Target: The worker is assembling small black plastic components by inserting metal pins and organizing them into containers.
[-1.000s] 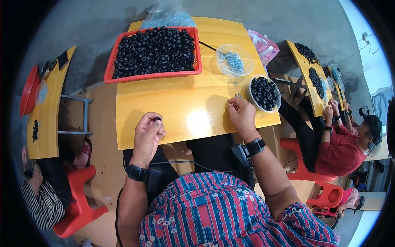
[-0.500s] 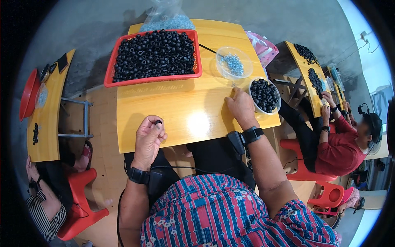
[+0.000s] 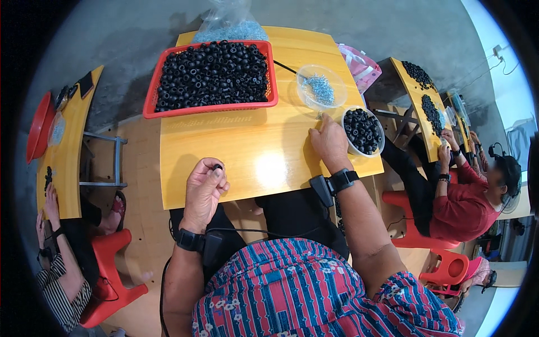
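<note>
Delicately, the left hand [image 3: 203, 186] pinches a black cap [image 3: 217, 167] that slack pressure could drop; right hand [image 3: 330, 141], two o'clock, grip unclear

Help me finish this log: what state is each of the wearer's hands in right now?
Left hand: closed on a small black part, held at the fingertips.
Right hand: beside the round tub; cannot tell whether it holds anything.

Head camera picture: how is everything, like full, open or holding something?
Red basket: heaped with black pieces, uncovered
Clear dish: partly filled with bluish bits, uncovered
Tub: full of black pieces, uncovered
Plastic bag: holds bluish bits
Left hand: pinching a small black piece
Right hand: beside the tub, hold unclear
</note>
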A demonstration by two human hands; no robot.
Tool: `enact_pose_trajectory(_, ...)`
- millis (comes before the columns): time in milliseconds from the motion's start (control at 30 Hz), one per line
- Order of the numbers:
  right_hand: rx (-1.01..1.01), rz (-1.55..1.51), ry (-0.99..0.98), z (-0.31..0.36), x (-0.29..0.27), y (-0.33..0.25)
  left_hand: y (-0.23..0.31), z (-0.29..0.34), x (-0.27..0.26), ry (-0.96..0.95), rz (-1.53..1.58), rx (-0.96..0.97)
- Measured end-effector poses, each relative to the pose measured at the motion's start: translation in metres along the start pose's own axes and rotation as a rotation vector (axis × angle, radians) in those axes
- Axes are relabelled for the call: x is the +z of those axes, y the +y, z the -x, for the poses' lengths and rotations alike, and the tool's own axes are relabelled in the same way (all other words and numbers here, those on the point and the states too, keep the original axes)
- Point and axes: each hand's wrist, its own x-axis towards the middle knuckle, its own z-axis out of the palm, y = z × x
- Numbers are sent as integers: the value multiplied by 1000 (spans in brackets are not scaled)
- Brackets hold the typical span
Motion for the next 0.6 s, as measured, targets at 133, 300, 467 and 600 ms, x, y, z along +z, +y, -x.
enact_pose_trajectory(133,9,-89,-43,8,-6,-6,0,1,0,-3,-5,9)
enact_pose_trajectory(300,15,-238,-22,16,-13,-8,1,0,-1,6,-13,3)
enact_pose_trajectory(467,-202,-272,112,4,-1,-4,0,-1,-1,4,2,3)
enact_pose_trajectory(600,-192,-89,92,1,2,-19,2,0,2,41,10,-2)
